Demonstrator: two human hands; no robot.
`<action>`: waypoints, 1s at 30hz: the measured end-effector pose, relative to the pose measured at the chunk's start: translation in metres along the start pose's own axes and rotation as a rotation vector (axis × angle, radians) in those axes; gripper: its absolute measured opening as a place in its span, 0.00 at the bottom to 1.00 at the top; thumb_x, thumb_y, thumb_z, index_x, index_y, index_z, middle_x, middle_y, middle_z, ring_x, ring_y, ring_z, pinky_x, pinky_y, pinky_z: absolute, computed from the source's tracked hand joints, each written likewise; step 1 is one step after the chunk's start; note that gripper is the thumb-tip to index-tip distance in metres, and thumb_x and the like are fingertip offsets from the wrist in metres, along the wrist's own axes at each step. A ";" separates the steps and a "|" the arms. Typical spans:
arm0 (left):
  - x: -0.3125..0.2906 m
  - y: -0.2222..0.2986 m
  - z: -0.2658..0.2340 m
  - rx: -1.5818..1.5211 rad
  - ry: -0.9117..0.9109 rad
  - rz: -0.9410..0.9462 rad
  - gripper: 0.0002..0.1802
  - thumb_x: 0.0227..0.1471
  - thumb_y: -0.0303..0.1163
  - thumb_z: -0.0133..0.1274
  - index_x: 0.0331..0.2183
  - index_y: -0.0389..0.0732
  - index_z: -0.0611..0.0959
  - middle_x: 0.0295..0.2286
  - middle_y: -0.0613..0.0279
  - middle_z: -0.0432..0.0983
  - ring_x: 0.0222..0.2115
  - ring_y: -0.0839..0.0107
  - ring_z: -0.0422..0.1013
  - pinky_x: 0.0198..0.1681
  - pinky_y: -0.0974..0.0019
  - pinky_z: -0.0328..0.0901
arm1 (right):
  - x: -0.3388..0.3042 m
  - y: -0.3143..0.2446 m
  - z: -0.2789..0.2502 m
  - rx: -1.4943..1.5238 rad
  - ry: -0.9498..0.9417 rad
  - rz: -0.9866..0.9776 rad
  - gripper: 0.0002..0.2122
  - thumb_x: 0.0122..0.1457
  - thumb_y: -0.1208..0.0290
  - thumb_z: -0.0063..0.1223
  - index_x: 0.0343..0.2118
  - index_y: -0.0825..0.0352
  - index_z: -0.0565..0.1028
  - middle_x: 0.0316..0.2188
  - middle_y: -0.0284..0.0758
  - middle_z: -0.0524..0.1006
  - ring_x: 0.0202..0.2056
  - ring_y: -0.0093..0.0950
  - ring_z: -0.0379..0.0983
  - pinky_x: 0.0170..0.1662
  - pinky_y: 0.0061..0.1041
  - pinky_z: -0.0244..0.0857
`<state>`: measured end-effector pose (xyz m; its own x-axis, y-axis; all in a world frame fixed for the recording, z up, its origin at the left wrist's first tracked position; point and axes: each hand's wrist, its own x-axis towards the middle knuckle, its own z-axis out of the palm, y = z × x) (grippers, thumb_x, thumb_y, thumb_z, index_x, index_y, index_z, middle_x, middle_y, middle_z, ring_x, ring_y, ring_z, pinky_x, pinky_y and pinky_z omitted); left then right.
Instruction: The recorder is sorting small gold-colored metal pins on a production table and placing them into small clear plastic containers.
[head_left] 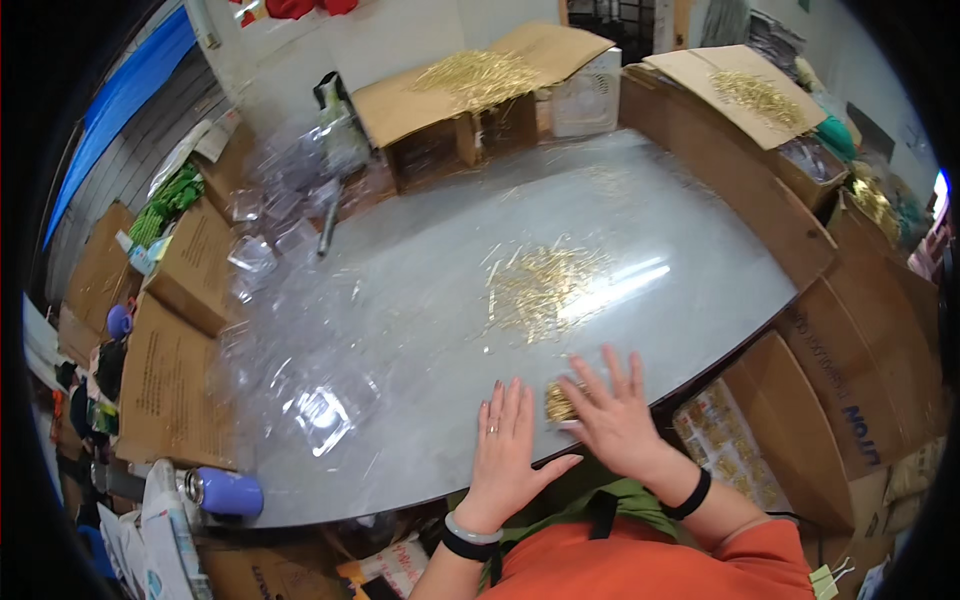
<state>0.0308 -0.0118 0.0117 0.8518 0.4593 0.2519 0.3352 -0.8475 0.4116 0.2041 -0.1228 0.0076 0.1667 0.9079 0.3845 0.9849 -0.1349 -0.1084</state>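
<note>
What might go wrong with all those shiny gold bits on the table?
The small gold heap by the right hand is close to the near edge of the table, so a bump might spill some. The loose gold pile farther in could scatter if an arm swept across it. The purple bottle is also near the edge and might get knocked off.

We wear an orange shirt (620,565) with a short sleeve (768,545) on its right side. Just beyond the shirt's front we see green cloth (637,496) and a dark strap (604,514). Left of the shirt, our left hand (507,440) wears a thin ring (493,430), a pale bangle (471,531) and a black wristband (469,547). Beyond the shirt's right side, our right hand (617,428) has another black band (690,495) at the wrist.
</note>
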 end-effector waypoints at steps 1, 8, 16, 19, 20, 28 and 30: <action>0.005 0.003 0.004 -0.008 -0.006 0.028 0.60 0.49 0.57 0.66 0.66 0.25 0.57 0.66 0.35 0.52 0.67 0.38 0.48 0.69 0.40 0.44 | 0.000 0.001 0.001 -0.016 -0.060 -0.007 0.28 0.60 0.52 0.58 0.61 0.61 0.72 0.67 0.36 0.65 0.71 0.48 0.49 0.69 0.66 0.32; -0.001 0.001 0.001 -0.086 0.012 -0.051 0.57 0.51 0.48 0.66 0.66 0.25 0.53 0.65 0.34 0.52 0.67 0.37 0.49 0.69 0.39 0.44 | -0.007 0.058 -0.004 -0.114 -0.085 0.165 0.31 0.61 0.55 0.57 0.64 0.65 0.66 0.65 0.40 0.67 0.67 0.40 0.61 0.68 0.67 0.37; -0.026 -0.027 -0.011 0.126 0.083 -0.099 0.46 0.51 0.46 0.66 0.61 0.25 0.67 0.61 0.36 0.63 0.64 0.39 0.57 0.67 0.39 0.49 | 0.007 0.271 -0.032 -0.347 -0.214 0.723 0.29 0.70 0.56 0.43 0.69 0.65 0.58 0.69 0.43 0.61 0.70 0.40 0.56 0.71 0.59 0.35; -0.021 -0.023 -0.009 0.187 0.092 -0.106 0.44 0.52 0.48 0.64 0.59 0.26 0.69 0.59 0.38 0.65 0.63 0.40 0.59 0.67 0.40 0.51 | 0.012 0.320 -0.027 -0.339 -0.165 0.734 0.29 0.69 0.56 0.46 0.68 0.65 0.59 0.69 0.43 0.59 0.71 0.41 0.52 0.71 0.59 0.36; -0.021 -0.023 -0.007 0.198 0.101 -0.107 0.44 0.53 0.49 0.63 0.59 0.26 0.69 0.59 0.39 0.65 0.63 0.41 0.59 0.67 0.40 0.51 | 0.014 0.328 -0.025 -0.334 -0.167 0.743 0.29 0.68 0.56 0.47 0.68 0.65 0.59 0.70 0.43 0.58 0.71 0.42 0.51 0.71 0.59 0.37; -0.024 -0.024 -0.006 0.201 0.129 -0.098 0.44 0.54 0.50 0.62 0.59 0.26 0.70 0.59 0.38 0.65 0.63 0.41 0.59 0.67 0.40 0.51 | 0.018 0.306 -0.035 -0.486 0.033 0.632 0.37 0.62 0.56 0.55 0.68 0.73 0.57 0.71 0.50 0.52 0.73 0.45 0.43 0.72 0.56 0.36; -0.022 -0.023 -0.006 0.182 0.129 -0.097 0.45 0.54 0.50 0.62 0.59 0.25 0.69 0.60 0.38 0.64 0.63 0.41 0.58 0.67 0.39 0.51 | 0.027 0.276 -0.036 -0.433 0.053 0.548 0.38 0.61 0.56 0.57 0.67 0.75 0.58 0.70 0.53 0.54 0.72 0.47 0.45 0.72 0.52 0.39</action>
<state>0.0015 -0.0007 0.0019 0.7573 0.5615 0.3333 0.4903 -0.8261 0.2776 0.4816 -0.1496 0.0211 0.6357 0.6448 0.4244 0.6865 -0.7236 0.0713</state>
